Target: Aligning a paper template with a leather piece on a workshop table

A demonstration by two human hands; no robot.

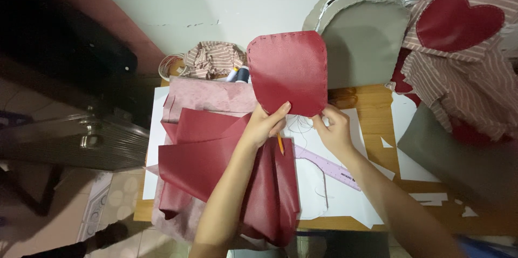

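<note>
Above a cluttered wooden table (377, 108), red leather panel (288, 72) pinched by left hand (265, 124) and right hand (334, 128) at its lower edge.

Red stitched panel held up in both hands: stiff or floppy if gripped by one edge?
The red stitched panel stands upright above the left hand and right hand, pinched only at its bottom edge, so it is probably fairly stiff. It looks thin, so likely light. Its surface shows a slight sheen, so possibly slippery.

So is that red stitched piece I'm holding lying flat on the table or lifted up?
Lifted: both hands, left hand and right hand, grip the red stitched piece by its bottom edge, upright above the table.
</note>
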